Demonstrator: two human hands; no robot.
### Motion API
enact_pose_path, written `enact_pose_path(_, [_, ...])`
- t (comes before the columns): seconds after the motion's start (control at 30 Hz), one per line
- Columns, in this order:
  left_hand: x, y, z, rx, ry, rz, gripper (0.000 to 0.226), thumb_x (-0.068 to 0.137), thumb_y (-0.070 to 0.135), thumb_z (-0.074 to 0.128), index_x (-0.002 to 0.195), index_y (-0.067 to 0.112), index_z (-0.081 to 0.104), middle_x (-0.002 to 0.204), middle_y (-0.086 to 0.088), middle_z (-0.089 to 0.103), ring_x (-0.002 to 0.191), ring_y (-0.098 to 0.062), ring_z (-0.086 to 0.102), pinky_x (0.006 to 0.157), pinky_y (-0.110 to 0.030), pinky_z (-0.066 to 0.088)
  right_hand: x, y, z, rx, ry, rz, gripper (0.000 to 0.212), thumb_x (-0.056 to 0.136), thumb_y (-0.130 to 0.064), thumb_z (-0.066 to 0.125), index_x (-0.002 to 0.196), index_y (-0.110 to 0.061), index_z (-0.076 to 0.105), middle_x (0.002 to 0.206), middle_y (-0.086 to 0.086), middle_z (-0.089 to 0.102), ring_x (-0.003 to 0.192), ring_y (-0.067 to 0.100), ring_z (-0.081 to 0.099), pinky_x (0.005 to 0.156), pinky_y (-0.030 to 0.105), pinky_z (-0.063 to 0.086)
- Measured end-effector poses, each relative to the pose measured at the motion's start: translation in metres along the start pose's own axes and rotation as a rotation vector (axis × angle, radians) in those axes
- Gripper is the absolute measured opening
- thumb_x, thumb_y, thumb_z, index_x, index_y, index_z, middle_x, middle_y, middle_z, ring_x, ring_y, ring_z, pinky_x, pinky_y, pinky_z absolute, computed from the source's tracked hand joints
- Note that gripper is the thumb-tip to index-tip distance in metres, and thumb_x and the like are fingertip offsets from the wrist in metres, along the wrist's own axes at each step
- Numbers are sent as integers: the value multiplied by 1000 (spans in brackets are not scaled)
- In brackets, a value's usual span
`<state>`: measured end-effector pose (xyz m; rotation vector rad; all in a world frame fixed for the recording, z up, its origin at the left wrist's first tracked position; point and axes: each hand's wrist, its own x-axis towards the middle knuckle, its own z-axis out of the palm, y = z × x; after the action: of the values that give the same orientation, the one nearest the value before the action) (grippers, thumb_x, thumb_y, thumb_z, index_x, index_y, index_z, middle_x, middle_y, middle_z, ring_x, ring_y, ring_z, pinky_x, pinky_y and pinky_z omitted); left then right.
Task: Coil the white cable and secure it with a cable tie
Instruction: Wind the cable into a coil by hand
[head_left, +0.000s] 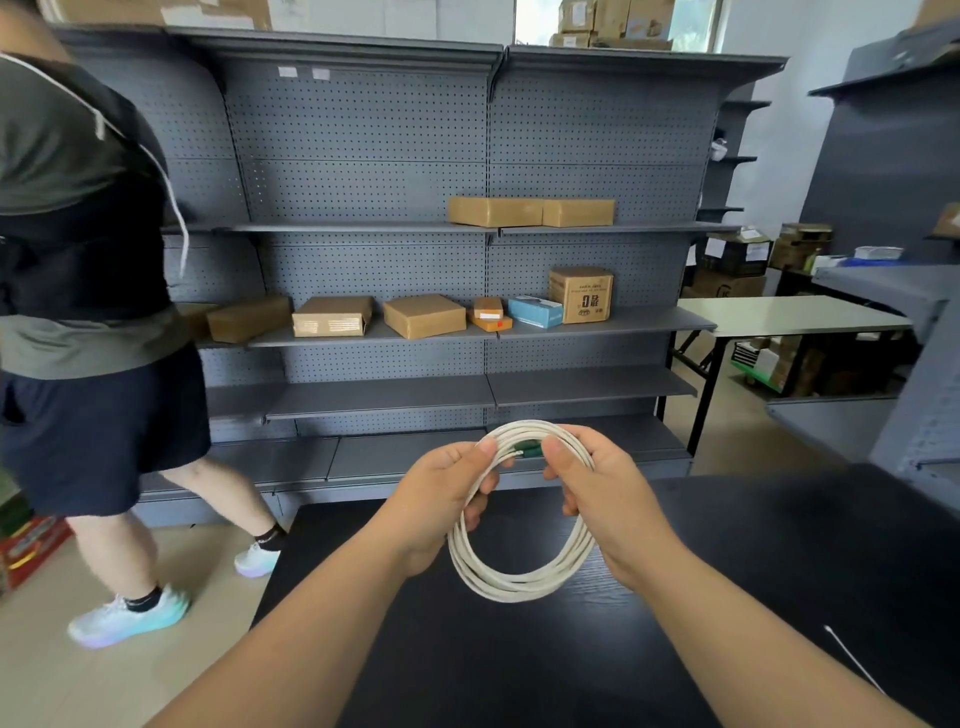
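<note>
The white cable (511, 584) is wound into a round coil of several loops, held upright above the black table (519, 665). My left hand (447, 493) grips the coil's upper left side. My right hand (608, 499) grips its upper right side, thumb on top. Between the two thumbs a green connector end (527, 448) lies against the loops at the top of the coil. A thin white cable tie (852, 660) lies flat on the table at the right, away from both hands.
Grey pegboard shelving (415, 228) with several cardboard boxes stands behind the table. Another person in dark shorts (104, 415) walks at the left. A light folding table (795, 314) and stacked boxes are at the right.
</note>
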<state>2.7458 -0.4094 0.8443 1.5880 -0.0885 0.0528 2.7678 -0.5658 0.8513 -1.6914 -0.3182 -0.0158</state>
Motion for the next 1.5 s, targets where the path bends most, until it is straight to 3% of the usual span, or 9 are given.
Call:
enact_pose_path(0.23, [-3, 0, 5, 215, 75, 27, 39, 95, 41, 42, 68, 16, 53, 50, 5, 46, 44, -11, 39, 50, -22, 34, 2, 3, 3, 9, 84, 1, 12, 92, -27, 54, 84, -24, 63, 50, -15, 52, 53, 7, 41, 54, 26, 35])
enact_pose_path(0.37, [-6, -1, 6, 201, 53, -3, 30, 95, 40, 43, 93, 16, 61, 62, 10, 57, 49, -10, 47, 52, -21, 37, 1, 3, 4, 44, 199, 8, 12, 92, -26, 54, 85, -22, 63, 53, -11, 46, 53, 11, 40, 54, 27, 37])
enact_pose_path(0.47, [-8, -1, 7, 228, 32, -21, 29, 95, 40, 43, 100, 18, 59, 66, 10, 59, 54, -10, 52, 56, -22, 39, 1, 4, 3, 97, 273, 17, 14, 93, -28, 53, 85, -23, 62, 53, -7, 41, 51, 12, 37, 52, 29, 37])
enact_pose_path(0.73, [-7, 2, 22, 228, 226, 63, 15, 94, 36, 49, 91, 23, 57, 72, 6, 55, 51, -10, 50, 53, -22, 47, -1, 12, 13, 243, 442, 57, 20, 95, -32, 49, 83, -21, 60, 55, -5, 40, 48, 13, 37, 53, 32, 40])
enact_pose_path(0.9, [-2, 5, 11, 501, 260, 188, 11, 94, 36, 46, 96, 29, 54, 67, 12, 50, 63, -7, 47, 59, -21, 41, -2, 14, 8, 172, 337, 31, 18, 96, -33, 46, 84, -25, 58, 68, -3, 54, 63, 15, 55, 70, 33, 52])
enact_pose_path(1.0, [2, 15, 4, 612, 247, 226, 7, 95, 33, 46, 96, 31, 52, 68, 12, 52, 64, -2, 48, 57, -8, 37, 0, 12, 0, 4, 234, -54, 12, 95, -30, 48, 101, -25, 57, 83, -4, 61, 66, 9, 62, 65, 21, 52])
enact_pose_path(1.17, [8, 32, -5, 768, 177, 239, 20, 95, 37, 45, 108, 27, 56, 69, 15, 51, 65, -1, 49, 55, -10, 36, 1, 7, -7, -96, 131, -112, 31, 92, -24, 55, 122, -28, 48, 99, -7, 61, 70, 6, 60, 57, 12, 49])
enact_pose_path(1.37, [12, 47, -11, 779, 94, 258, 15, 93, 33, 50, 104, 27, 59, 64, 16, 49, 56, 2, 47, 61, -23, 45, 1, 1, -5, -21, 42, -64, 23, 95, -36, 43, 118, -34, 48, 95, -6, 61, 72, 10, 56, 68, 23, 45])
enact_pose_path(1.5, [11, 51, -13, 760, 54, 246, 6, 92, 35, 53, 94, 30, 56, 62, 13, 48, 46, 2, 48, 49, -15, 44, 1, 6, 2, 97, 40, 8, 19, 97, -35, 40, 96, -30, 58, 73, -4, 52, 61, 10, 48, 70, 34, 44])
